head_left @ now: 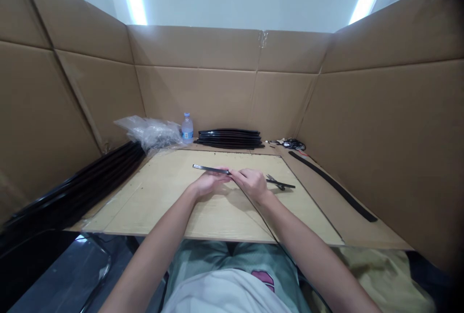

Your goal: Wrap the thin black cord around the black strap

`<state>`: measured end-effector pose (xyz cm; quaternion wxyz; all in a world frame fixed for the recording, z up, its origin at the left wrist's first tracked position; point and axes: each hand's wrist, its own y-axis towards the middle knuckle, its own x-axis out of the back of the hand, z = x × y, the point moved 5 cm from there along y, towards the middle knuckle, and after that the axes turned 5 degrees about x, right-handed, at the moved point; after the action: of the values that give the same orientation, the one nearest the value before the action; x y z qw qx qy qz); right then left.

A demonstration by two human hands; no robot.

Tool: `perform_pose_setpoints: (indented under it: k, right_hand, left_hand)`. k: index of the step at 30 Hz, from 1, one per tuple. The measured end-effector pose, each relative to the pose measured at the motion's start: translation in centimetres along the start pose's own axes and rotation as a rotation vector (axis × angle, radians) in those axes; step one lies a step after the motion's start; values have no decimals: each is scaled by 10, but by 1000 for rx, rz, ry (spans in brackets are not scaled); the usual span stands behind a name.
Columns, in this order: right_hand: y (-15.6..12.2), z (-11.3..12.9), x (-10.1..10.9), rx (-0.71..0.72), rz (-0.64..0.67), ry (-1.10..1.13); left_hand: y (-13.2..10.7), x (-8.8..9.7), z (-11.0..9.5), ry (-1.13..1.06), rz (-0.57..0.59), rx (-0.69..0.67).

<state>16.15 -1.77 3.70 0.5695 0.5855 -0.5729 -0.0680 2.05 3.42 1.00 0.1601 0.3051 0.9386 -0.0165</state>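
Both my hands meet over the middle of the cardboard-topped table [163, 206]. They hold one long thin black strip [208, 168] that runs from upper left to lower right. My left hand [208, 183] is closed around its left half. My right hand [252, 183] is closed on it close beside the left hand. The strip's right end [286, 185] sticks out past my right hand. Small scissors or pliers [272, 179] lie right by that end.
A stack of black strips [230, 138] lies at the back, with a water bottle [187, 128] and crumpled clear plastic bags [152, 132] to its left. More long black strips [90, 177] line the left side. One long black strip [333, 185] lies at right. Cardboard walls enclose the table.
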Motion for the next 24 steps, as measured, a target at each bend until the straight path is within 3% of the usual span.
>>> perform_pose_setpoints:
  k: [6,10,14,18,21,24]
  right_hand:
    - [5,7,13,31,-61,23]
    - [5,25,42,55,-137,79]
    - [2,53,89,80,-178,212]
    - [4,75,133,-59,-134,367]
    - [7,88,156,-112,-89,436]
    - [9,94,174,-112,-108,437]
  left_hand:
    - [-12,-12,-14,-122,106,33]
    - [-38,-28,-25,-199,172,40]
    - [-80,-49,-34,-41,93,-63]
    - [-115,-76,-41,102,144,-163]
    - [-131,-91,-46,231,211,-227]
    - [-141,-100,-50,371,171,-283]
